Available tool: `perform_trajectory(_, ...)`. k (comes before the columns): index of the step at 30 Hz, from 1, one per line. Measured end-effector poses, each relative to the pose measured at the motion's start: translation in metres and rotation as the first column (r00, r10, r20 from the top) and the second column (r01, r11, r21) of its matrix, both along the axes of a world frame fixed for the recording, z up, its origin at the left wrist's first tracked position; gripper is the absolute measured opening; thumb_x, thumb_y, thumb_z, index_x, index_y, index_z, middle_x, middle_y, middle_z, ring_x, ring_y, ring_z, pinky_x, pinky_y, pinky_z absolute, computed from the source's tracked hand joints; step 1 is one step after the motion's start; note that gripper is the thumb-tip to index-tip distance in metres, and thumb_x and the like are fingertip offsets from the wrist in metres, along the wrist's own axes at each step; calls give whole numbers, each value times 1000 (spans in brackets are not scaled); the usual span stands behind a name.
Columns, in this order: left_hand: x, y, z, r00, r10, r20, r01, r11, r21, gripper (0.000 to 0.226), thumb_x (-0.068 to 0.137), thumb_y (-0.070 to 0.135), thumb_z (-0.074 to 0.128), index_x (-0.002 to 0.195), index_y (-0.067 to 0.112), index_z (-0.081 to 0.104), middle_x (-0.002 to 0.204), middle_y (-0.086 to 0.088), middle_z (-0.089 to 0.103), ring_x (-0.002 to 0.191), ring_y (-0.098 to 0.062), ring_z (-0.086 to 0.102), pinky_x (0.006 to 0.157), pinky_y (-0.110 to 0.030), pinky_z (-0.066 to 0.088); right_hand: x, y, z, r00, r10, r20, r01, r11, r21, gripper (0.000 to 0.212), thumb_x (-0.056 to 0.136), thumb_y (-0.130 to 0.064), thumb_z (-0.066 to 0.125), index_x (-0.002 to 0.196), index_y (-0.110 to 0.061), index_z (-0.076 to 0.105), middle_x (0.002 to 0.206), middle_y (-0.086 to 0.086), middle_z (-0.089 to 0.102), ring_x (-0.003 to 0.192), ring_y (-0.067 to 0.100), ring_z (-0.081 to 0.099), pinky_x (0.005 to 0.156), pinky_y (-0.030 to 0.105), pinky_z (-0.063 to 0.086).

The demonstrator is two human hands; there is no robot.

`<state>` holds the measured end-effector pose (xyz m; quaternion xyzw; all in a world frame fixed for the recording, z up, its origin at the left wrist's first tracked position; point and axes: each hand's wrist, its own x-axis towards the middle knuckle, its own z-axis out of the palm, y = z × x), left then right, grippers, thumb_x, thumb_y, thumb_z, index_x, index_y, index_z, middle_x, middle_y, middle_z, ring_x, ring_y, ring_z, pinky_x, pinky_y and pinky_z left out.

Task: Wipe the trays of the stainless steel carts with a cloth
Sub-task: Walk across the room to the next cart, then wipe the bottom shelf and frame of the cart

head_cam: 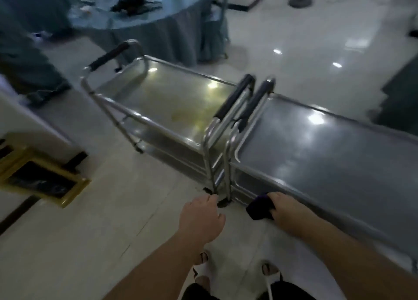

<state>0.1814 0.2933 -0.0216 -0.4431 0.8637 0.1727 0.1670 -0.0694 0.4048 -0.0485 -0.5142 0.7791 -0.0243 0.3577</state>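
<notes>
The right hand (286,211) is gripping the dark cloth (260,208) against the right cart's tray (316,155); the left hand (201,218) is hanging loosely curled, holding nothing.

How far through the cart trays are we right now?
Looks done: right cart's top tray shows no marks. In hand: right hand holds the dark cloth at that cart's lower tray edge; left hand is near the frames. Left: left cart's top tray shows yellowish smears.

right tray (316,155) open | handles (246,100) block left edge
</notes>
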Motion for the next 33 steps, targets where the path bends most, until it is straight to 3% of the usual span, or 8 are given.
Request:
perform_trajectory(5, -6, -47, -23, 975, -219, 40, 217, 975, 39, 57, 102, 55, 43, 150, 26, 45, 142, 1, 55, 127, -25, 56, 100, -39, 46, 39, 18, -13, 928, -351, 126, 354, 935, -5, 25, 101, -29, 56, 126, -28, 57, 132, -2, 59, 111, 16, 57, 97, 31, 45)
perform_trajectory(9, -15, -52, -44, 944, -323, 68, 316, 943, 102, 60, 103, 55, 43, 155, 25, 42, 149, -1, 53, 133, -26, 54, 105, -41, 46, 66, 44, -26, 852, -489, 188, 502, 865, -24, 25, 100, -22, 61, 108, -45, 61, 99, -32, 61, 91, -12, 58, 77, 4, 41)
perform_trajectory(10, -18, -50, -48, 935, -346, 76, 337, 935, 112, 61, 103, 55, 43, 156, 25, 41, 151, -1, 52, 135, -26, 53, 107, -41, 45, 70, 52, -32, 829, -520, 205, 532, 847, -4, 25, 100, -21, 61, 108, -45, 62, 100, -32, 64, 92, -12, 60, 79, 4, 43)
perform_trajectory(13, -33, -39, -62, 909, -403, 107, 386, 911, 147, 62, 103, 54, 42, 157, 24, 40, 153, -2, 50, 137, -26, 50, 109, -44, 44, 72, 78, -51, 785, -588, 194, 586, 807, 73, 29, 102, -26, 57, 131, -32, 60, 123, -11, 63, 107, 10, 60, 97, 26, 49)
perform_trajectory(17, -53, -17, -79, 890, -440, 122, 418, 892, 170, 60, 103, 53, 43, 156, 25, 40, 154, -1, 49, 138, -26, 48, 108, -43, 43, 57, 106, -78, 769, -611, 189, 609, 789, 74, 29, 102, -23, 55, 127, -37, 58, 112, -17, 53, 96, 5, 52, 81, 15, 40)
perform_trajectory(23, -84, 14, -131, 886, -433, 166, 403, 896, 188, 62, 104, 52, 43, 159, 26, 37, 157, 0, 46, 140, -24, 47, 110, -42, 41, 18, 118, -134, 795, -570, 205, 562, 821, 103, 31, 103, -26, 53, 133, -31, 57, 125, -6, 61, 109, 16, 58, 98, 37, 50)
perform_trajectory(29, -118, 28, -245, 839, -515, 173, 475, 850, 228, 64, 106, 53, 43, 163, 25, 32, 163, -2, 41, 143, -26, 44, 112, -42, 40, -10, 120, -236, 825, -549, 133, 533, 834, 143, 38, 105, -23, 53, 142, -18, 53, 134, 5, 59, 115, 23, 59, 103, 42, 50)
perform_trajectory(33, -134, 21, -342, 816, -545, 193, 498, 832, 245, 64, 106, 53, 42, 163, 26, 31, 163, -1, 39, 144, -25, 43, 111, -39, 39, -20, 120, -328, 824, -549, 136, 528, 833, 166, 38, 106, -29, 53, 144, -23, 53, 137, 0, 57, 120, 21, 58, 107, 40, 48)
